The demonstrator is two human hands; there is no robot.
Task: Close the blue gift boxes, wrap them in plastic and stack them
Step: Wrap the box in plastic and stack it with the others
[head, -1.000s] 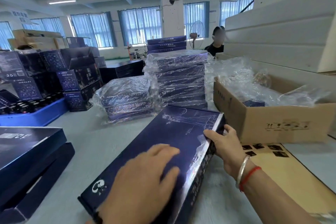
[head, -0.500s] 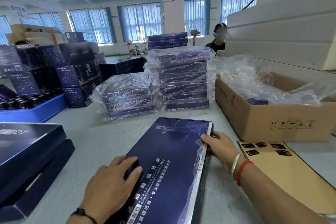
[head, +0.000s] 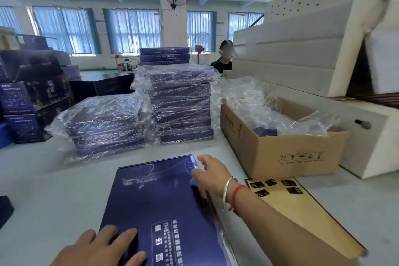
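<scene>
On the blue gift box (head: 159, 201), the left hand (head: 97, 248) presses flat, while the right hand (head: 210, 171) rests open-fingered at its far corner.

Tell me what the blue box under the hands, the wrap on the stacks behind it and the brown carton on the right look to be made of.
Blue gift box: probably printed cardboard with a smooth, slightly glossy finish; crisp edges, soft sheen.
Wrap on the stacks: thin clear plastic film; crinkled, glinting, boxes visible through it.
Brown carton: plain matte cardboard, likely corrugated; kraft colour, folded flaps, printed handling symbols.
</scene>
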